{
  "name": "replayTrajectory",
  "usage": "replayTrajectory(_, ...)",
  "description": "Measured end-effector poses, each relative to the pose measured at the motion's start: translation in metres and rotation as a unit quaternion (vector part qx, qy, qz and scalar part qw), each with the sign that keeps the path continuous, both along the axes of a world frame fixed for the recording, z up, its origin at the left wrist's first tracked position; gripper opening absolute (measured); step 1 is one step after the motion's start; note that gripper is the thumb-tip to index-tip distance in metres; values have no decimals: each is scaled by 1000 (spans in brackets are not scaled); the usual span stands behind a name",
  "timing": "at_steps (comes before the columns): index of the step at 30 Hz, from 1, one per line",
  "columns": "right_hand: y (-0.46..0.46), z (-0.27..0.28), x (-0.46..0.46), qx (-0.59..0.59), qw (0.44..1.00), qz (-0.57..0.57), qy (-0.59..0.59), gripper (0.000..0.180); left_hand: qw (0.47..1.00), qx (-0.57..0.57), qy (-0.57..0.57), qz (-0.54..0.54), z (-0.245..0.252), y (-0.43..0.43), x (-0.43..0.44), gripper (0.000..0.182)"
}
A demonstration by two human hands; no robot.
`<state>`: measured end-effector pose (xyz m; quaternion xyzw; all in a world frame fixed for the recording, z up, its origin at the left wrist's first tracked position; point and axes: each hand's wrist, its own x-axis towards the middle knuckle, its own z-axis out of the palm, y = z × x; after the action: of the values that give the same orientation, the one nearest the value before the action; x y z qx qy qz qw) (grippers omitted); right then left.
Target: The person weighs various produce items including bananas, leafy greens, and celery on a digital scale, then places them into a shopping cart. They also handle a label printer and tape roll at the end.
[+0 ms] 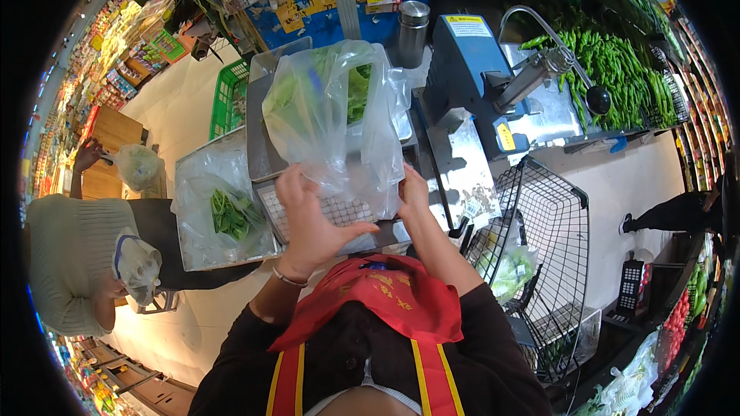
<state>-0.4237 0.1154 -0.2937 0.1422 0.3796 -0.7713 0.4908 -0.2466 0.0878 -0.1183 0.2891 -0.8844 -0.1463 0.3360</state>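
A clear plastic bag (pixel 324 110) with green leafy vegetables (pixel 359 91) lies over the pan of an electronic price scale (pixel 267 144), directly before me. My left hand (pixel 309 214) is above the scale's keypad (pixel 348 208). Its thumb is spread wide from the fingers, and the blurred fingertips meet the bag's lower left edge. At the bag's lower right edge, my right hand (pixel 413 192) has the plastic between its fingers, which are partly hidden. To the left, another bag (pixel 199 185) with green leaves (pixel 231 214) rests on a metal tray (pixel 191 257).
A person (pixel 81 260) stands at the left, holding bagged produce (pixel 139 166). A blue bag-sealing machine (pixel 471 75) with a lever and a steel canister (pixel 413 32) stand behind, near green peppers (pixel 618 75). A wire shopping cart (pixel 555 277) is at my right, and a green crate (pixel 228 98) back left.
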Motion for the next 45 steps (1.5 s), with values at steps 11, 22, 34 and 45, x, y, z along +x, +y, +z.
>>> replayTrajectory(11, 8, 65, -12, 81, 973, -50, 212, 10, 981, 101, 152, -60, -6, -1, -39, 23)
replayTrajectory(22, -147, 182, -38, 90, 579, 182, 789, 35, 990, 111, 8, -84, -49, 14, 72, 27)
replayTrajectory(34, -63, 219, -26, -418, 735, 244, 475, 61, 870, 348, -4, -351, 148, -40, -23, 12)
replayTrajectory(45, 161, 176, -75, 32, 890, 265, 370, 32, 642, 602, -68, -470, 107, 6, -197, 15)
